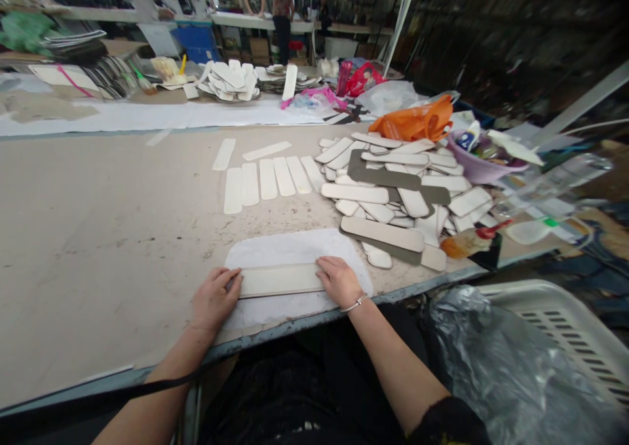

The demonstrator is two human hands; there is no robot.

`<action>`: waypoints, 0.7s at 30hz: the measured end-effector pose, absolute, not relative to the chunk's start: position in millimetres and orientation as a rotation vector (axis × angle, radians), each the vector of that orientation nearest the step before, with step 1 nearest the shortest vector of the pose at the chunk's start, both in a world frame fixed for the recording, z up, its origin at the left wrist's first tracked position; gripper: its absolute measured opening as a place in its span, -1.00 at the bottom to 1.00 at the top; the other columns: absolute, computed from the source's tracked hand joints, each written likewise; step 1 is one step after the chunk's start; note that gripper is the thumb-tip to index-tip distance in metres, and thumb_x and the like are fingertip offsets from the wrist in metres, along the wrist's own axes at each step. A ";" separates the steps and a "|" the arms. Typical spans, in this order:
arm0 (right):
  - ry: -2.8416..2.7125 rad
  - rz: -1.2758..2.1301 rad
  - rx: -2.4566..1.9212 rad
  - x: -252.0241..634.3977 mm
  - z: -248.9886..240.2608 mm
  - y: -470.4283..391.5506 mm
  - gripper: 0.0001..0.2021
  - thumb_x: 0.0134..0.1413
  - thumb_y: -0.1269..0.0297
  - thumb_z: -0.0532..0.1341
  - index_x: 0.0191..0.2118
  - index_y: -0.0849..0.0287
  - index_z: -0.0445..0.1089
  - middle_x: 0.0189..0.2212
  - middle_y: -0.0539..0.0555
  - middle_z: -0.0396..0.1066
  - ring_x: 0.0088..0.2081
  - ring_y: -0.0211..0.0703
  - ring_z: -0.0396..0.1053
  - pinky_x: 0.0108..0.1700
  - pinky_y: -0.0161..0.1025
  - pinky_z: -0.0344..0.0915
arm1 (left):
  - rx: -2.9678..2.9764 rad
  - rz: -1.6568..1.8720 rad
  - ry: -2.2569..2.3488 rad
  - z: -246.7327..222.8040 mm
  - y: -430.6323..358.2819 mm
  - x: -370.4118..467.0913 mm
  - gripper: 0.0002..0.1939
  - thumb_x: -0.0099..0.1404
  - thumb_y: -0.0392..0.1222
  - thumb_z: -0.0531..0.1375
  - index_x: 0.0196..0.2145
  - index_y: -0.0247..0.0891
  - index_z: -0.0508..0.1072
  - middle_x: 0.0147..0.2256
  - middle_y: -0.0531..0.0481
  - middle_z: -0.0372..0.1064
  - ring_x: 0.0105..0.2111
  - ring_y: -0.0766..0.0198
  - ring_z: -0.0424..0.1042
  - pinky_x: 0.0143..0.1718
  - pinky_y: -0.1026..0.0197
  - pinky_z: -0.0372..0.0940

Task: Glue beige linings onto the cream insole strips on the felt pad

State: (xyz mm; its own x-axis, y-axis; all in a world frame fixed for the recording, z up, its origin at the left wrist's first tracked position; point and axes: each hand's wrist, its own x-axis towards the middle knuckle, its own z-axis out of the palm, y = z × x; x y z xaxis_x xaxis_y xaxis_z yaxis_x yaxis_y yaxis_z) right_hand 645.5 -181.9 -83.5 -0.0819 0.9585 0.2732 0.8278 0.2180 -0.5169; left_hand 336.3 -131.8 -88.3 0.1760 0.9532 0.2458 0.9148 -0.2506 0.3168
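A long off-white strip [280, 280] with a dark lower edge lies flat across a white sheet [275, 245] at the table's front edge. Its left end is pinched by my left hand [216, 294], fingers closed on it. At the other end my right hand [339, 280], with a bracelet on the wrist, grips the strip with bent fingers. Beyond the sheet, several thin cream strips [268, 179] stand in a row. To the right is a heap of white, dark-edged strips [354, 193] mixed with grey-green pieces [383, 176].
A bottle of amber liquid with a red tip [466, 242] lies right of the heap, near a purple basin [484, 163] and an orange bag [417, 120]. A plastic-lined basket [555, 301] stands below the table edge. People [282, 12] are at far tables.
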 end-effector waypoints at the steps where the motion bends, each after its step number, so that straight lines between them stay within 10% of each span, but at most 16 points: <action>1: -1.942 0.273 -1.675 642.5 -78.2 -181.2 -0.72 0.14 0.38 0.14 -0.03 0.29 0.39 -0.11 0.20 0.39 -0.06 -0.05 0.27 0.03 -0.17 0.23 | 2.331 0.606 1.863 -88.4 -131.9 336.6 -0.67 0.26 0.00 0.04 -0.18 -0.18 0.49 -0.20 -0.03 0.41 -0.26 0.23 0.42 -0.31 0.26 0.30; 21: -2.465 0.244 -1.665 544.3 -78.2 -130.1 -0.78 0.20 0.34 0.07 -0.39 0.19 0.43 -0.35 0.12 0.33 -0.26 -0.10 0.21 -0.19 -0.21 0.19 | 2.351 0.682 1.846 -92.8 -134.0 335.7 -0.66 0.28 0.00 0.03 -0.16 -0.15 0.52 -0.21 -0.03 0.40 -0.31 0.27 0.42 -0.35 0.29 0.30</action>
